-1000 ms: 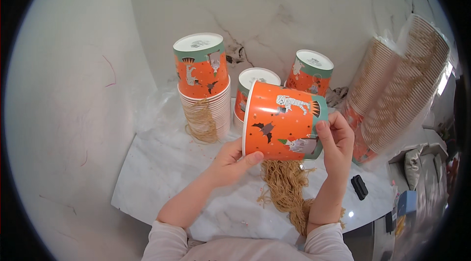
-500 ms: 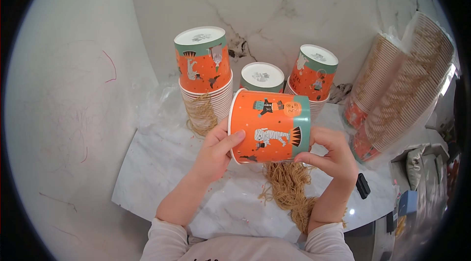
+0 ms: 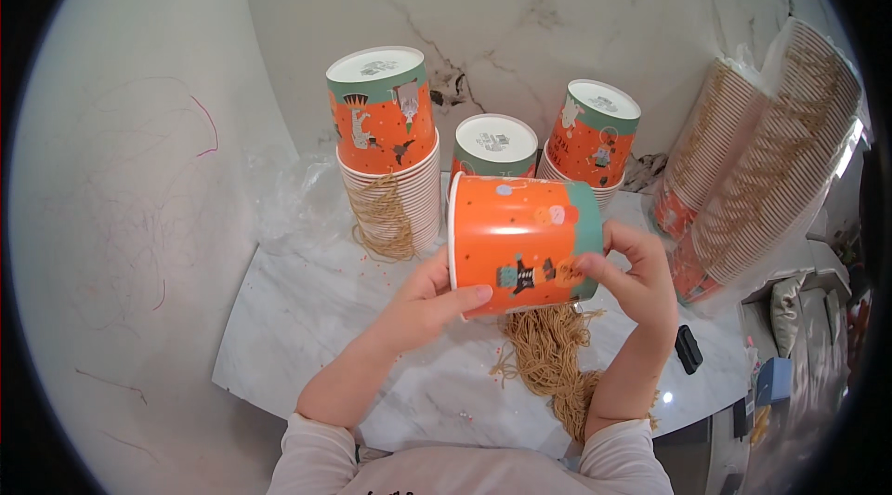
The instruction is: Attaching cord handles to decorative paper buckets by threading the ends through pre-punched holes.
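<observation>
Orange paper bucket (image 3: 520,239), cartoon-printed, lies sideways: the left hand (image 3: 430,307) grips its white-rimmed end, the right hand (image 3: 639,283) its green base end.

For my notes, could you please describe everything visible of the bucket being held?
The bucket, apparently glossy paperboard, is orange with cartoon figures, green base band and white rim. It is held sideways above the table, rim leftward, inside hidden; the left hand grips the rim end, the right hand the base.
</observation>
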`<action>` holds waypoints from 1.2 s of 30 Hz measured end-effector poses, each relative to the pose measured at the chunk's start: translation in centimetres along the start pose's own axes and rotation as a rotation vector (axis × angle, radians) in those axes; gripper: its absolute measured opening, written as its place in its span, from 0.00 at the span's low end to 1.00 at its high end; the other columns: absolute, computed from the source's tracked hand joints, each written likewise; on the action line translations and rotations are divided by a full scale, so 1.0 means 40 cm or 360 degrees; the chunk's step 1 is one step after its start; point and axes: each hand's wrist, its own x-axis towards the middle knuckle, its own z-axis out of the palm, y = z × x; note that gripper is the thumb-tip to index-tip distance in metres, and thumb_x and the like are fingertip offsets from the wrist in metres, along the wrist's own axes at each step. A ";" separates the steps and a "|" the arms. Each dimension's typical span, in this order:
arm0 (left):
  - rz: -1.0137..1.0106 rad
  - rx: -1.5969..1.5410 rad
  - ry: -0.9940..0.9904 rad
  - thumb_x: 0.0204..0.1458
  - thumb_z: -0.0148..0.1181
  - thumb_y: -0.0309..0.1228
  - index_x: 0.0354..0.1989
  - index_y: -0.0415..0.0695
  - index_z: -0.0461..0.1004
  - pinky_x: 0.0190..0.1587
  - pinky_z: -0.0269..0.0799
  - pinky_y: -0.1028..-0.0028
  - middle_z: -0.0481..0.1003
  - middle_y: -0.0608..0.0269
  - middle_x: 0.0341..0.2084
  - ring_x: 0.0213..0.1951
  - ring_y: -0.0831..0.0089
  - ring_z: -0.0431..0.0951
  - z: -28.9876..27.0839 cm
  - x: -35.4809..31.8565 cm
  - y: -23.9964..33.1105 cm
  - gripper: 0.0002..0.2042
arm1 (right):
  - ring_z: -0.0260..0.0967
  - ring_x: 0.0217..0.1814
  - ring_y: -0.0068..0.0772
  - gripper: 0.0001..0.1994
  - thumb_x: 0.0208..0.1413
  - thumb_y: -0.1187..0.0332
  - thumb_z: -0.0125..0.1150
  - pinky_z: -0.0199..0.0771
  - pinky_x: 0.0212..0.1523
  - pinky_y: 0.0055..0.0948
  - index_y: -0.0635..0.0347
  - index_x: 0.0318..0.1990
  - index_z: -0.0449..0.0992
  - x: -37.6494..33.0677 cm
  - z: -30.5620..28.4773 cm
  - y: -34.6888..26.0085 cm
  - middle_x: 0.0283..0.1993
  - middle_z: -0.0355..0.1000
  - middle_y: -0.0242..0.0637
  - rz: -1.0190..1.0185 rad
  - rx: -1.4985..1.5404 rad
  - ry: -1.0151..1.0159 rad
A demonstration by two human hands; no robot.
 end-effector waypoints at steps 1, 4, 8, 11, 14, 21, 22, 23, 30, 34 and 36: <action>0.0028 0.0004 0.0061 0.62 0.57 0.24 0.69 0.40 0.60 0.59 0.71 0.70 0.73 0.62 0.58 0.58 0.77 0.73 -0.004 0.001 -0.001 0.26 | 0.64 0.30 0.16 0.10 0.54 0.70 0.72 0.65 0.32 0.22 0.65 0.31 0.76 0.000 0.000 -0.003 0.27 0.73 0.27 0.0002 0.0000 0.0000; -0.0006 -0.0154 0.0224 0.61 0.57 0.24 0.68 0.40 0.60 0.59 0.70 0.71 0.73 0.62 0.58 0.58 0.77 0.73 0.011 0.004 0.024 0.26 | 0.64 0.28 0.20 0.10 0.50 0.71 0.74 0.65 0.32 0.24 0.65 0.30 0.77 -0.001 -0.003 -0.016 0.26 0.73 0.31 -0.0049 -0.0097 -0.0090; -0.0090 -0.0265 0.0255 0.62 0.56 0.26 0.69 0.39 0.60 0.61 0.69 0.71 0.73 0.62 0.59 0.59 0.77 0.72 0.008 -0.002 0.036 0.26 | 0.63 0.29 0.21 0.12 0.51 0.69 0.74 0.65 0.32 0.24 0.66 0.29 0.74 -0.003 -0.020 -0.008 0.25 0.70 0.30 -0.0051 -0.0195 -0.0243; -0.0074 -0.0264 0.0180 0.62 0.57 0.25 0.69 0.40 0.60 0.61 0.69 0.71 0.72 0.63 0.59 0.59 0.78 0.72 0.009 0.002 0.024 0.27 | 0.62 0.30 0.18 0.14 0.57 0.66 0.70 0.64 0.32 0.23 0.65 0.29 0.72 -0.007 -0.015 -0.009 0.25 0.69 0.26 0.0099 -0.0008 -0.0114; -0.0011 -0.0066 -0.0031 0.62 0.57 0.25 0.69 0.39 0.60 0.59 0.71 0.71 0.72 0.62 0.59 0.59 0.77 0.72 0.007 -0.006 0.014 0.26 | 0.60 0.32 0.13 0.15 0.66 0.63 0.61 0.62 0.32 0.20 0.63 0.30 0.70 -0.001 -0.010 -0.001 0.28 0.67 0.20 0.0191 0.0286 0.0084; -0.0105 0.0036 -0.0129 0.62 0.57 0.24 0.67 0.38 0.62 0.58 0.72 0.71 0.72 0.61 0.59 0.58 0.76 0.73 0.019 -0.016 0.021 0.25 | 0.59 0.32 0.13 0.14 0.61 0.67 0.67 0.62 0.34 0.19 0.62 0.29 0.70 -0.004 -0.017 -0.004 0.27 0.66 0.21 0.0233 0.0268 0.0083; -0.0120 0.0016 -0.0079 0.62 0.57 0.24 0.67 0.38 0.62 0.58 0.71 0.71 0.72 0.61 0.59 0.58 0.76 0.73 0.019 -0.015 0.020 0.24 | 0.59 0.32 0.13 0.13 0.59 0.67 0.68 0.62 0.34 0.19 0.63 0.28 0.70 -0.005 -0.017 -0.004 0.26 0.66 0.21 0.0176 0.0189 0.0048; -0.0121 0.0015 -0.0081 0.62 0.57 0.24 0.67 0.38 0.62 0.58 0.71 0.71 0.72 0.61 0.59 0.58 0.76 0.73 0.018 -0.013 0.016 0.24 | 0.59 0.32 0.13 0.13 0.59 0.67 0.68 0.62 0.34 0.19 0.63 0.28 0.70 -0.005 -0.018 -0.005 0.26 0.66 0.21 0.0178 0.0187 0.0048; 0.0054 -0.0119 0.0128 0.62 0.56 0.24 0.65 0.38 0.64 0.60 0.69 0.70 0.73 0.60 0.58 0.58 0.75 0.74 0.022 -0.004 0.020 0.22 | 0.62 0.32 0.16 0.13 0.53 0.69 0.72 0.64 0.35 0.22 0.64 0.28 0.72 -0.011 -0.025 -0.015 0.26 0.69 0.26 0.0152 0.0089 -0.0041; 0.0007 -0.0222 0.0221 0.61 0.56 0.23 0.65 0.37 0.63 0.61 0.69 0.70 0.73 0.59 0.58 0.59 0.75 0.73 0.034 -0.005 0.043 0.23 | 0.62 0.30 0.19 0.14 0.51 0.68 0.74 0.64 0.33 0.23 0.65 0.28 0.73 -0.018 -0.038 -0.015 0.25 0.69 0.29 0.0096 -0.0034 -0.0163; -0.0017 -0.0231 0.0230 0.61 0.55 0.23 0.64 0.38 0.63 0.61 0.69 0.71 0.73 0.59 0.58 0.59 0.76 0.73 0.029 -0.004 0.041 0.22 | 0.62 0.30 0.19 0.14 0.51 0.67 0.75 0.64 0.32 0.23 0.65 0.28 0.73 -0.021 -0.044 -0.015 0.25 0.68 0.30 0.0092 -0.0067 -0.0193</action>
